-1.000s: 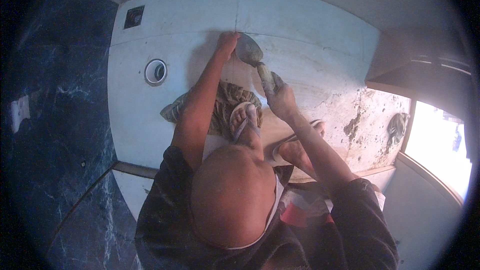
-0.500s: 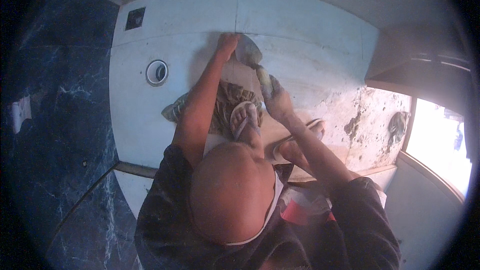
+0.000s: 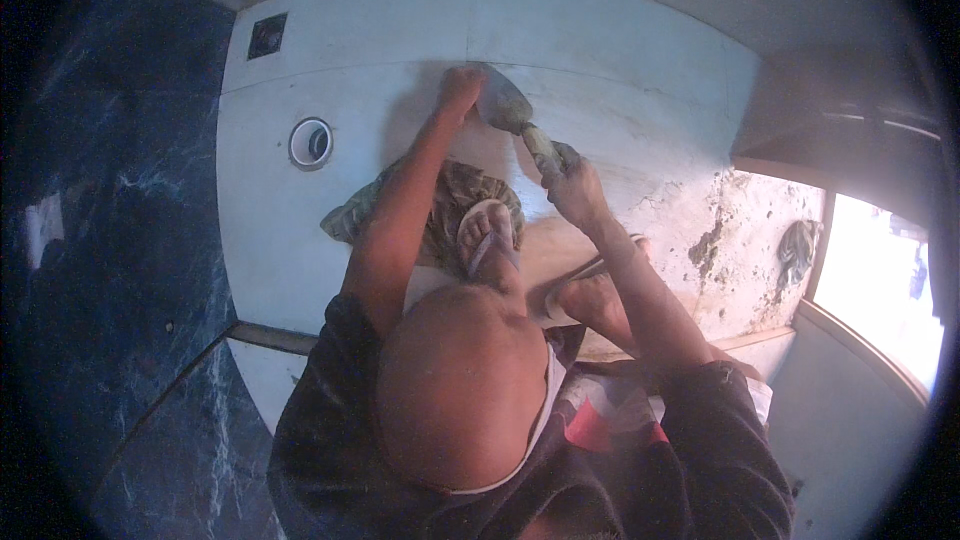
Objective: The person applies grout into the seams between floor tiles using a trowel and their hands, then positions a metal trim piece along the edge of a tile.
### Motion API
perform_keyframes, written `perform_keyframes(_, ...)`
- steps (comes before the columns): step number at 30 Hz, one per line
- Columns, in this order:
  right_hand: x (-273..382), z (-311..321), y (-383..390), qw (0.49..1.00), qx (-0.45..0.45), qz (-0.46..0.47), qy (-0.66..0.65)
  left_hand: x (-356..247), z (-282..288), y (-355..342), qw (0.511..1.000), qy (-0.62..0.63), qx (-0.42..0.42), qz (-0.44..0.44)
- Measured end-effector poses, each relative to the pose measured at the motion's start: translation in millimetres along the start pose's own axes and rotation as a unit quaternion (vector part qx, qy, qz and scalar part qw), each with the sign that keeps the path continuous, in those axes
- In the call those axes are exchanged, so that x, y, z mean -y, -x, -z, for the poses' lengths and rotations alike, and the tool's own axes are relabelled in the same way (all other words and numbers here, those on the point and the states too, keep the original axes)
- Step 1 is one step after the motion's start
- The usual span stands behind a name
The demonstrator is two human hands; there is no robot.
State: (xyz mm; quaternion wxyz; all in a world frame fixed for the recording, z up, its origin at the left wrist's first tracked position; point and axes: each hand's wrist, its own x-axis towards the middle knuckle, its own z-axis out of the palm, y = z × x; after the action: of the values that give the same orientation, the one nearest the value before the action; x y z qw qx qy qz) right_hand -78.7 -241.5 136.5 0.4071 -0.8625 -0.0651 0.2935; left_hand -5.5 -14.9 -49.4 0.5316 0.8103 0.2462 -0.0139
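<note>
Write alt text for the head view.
A person's right hand grips a trowel by its handle, left hand at the blade, over a pale floor. A crumpled cloth lies near a sandalled foot, a round opening farther left.

Small tiled room, apparently a bathroom still under construction. A round white pipe opening and a square dark drain sit in pale floor tiles, beside a wall of dark blue, white-veined marbled tiles. Brown dirt stains the floor near a bright framed opening; a trowel is in hand.
</note>
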Motion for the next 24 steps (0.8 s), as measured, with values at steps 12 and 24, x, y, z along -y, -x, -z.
perform_keyframes(12,-32.5,64.7,37.8,0.987,-0.047,-0.097,-0.12,-42.0,-6.2,31.2,0.882,-0.408,-0.075,-0.224)
perform_keyframes(24,-45.8,206.0,121.8,0.973,-0.174,-0.147,-0.031,-5.0,-11.7,34.3,0.838,-0.477,-0.023,-0.264)
